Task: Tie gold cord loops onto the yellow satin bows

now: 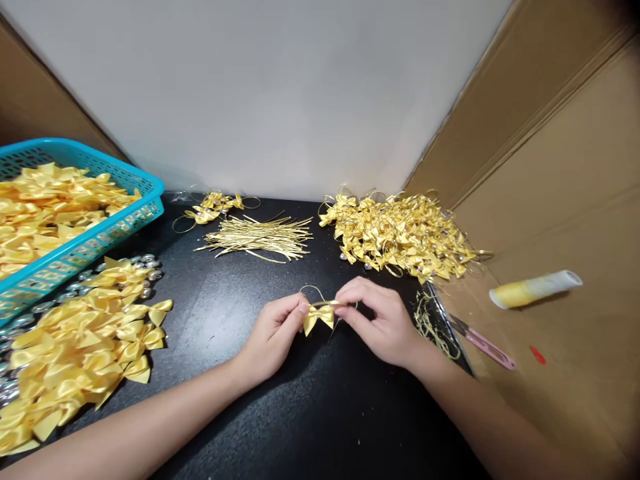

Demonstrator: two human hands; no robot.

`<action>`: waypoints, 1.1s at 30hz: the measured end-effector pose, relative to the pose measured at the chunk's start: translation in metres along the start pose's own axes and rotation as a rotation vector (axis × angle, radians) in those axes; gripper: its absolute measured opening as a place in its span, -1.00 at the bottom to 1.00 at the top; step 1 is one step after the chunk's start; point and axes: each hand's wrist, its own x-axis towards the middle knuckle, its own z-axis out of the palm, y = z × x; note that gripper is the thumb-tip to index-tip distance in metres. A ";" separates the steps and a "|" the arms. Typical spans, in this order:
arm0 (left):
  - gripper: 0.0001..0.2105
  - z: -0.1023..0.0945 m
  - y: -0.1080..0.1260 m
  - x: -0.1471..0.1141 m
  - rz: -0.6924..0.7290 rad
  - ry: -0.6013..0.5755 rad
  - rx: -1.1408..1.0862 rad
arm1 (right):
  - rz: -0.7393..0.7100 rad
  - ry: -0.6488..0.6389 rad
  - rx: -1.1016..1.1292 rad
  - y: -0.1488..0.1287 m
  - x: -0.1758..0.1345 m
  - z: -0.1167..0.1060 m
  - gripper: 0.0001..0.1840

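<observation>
Over the middle of the black table, a small yellow satin bow (320, 315) is held between my two hands. My left hand (274, 333) pinches the bow's left side between thumb and fingers. With thumb and fingertips, my right hand (380, 320) pinches a gold cord (323, 304) that runs along the bow's top edge; whether it also grips the bow's right end I cannot tell. A thin loop of the cord stands up behind the bow. Straight ahead lies a bundle of cut gold cords (260, 237).
A blue basket (150, 193) of yellow bows stands at the left, with loose bows (85, 340) and silver beads (150, 263) before it. Finished-looking looped bows (400, 237) are heaped at the back right. Cord scraps (433, 327), pink-handled snips (485, 347) and a yellow-white tube (535, 290) lie right.
</observation>
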 end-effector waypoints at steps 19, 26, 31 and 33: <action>-0.86 0.012 0.006 -0.003 -0.085 0.005 -0.205 | 0.610 0.192 -1.172 0.034 -0.193 -0.124 -0.53; -0.83 0.017 0.005 -0.006 -0.145 -0.036 -0.344 | 0.659 0.216 -1.134 0.044 -0.185 -0.122 -0.62; -0.80 0.018 0.003 -0.005 -0.181 -0.054 -0.368 | 0.817 0.310 -0.867 0.035 -0.177 -0.117 -0.81; -0.82 0.019 0.003 -0.006 -0.164 -0.060 -0.353 | 0.795 0.444 -0.745 0.017 -0.163 -0.104 -0.86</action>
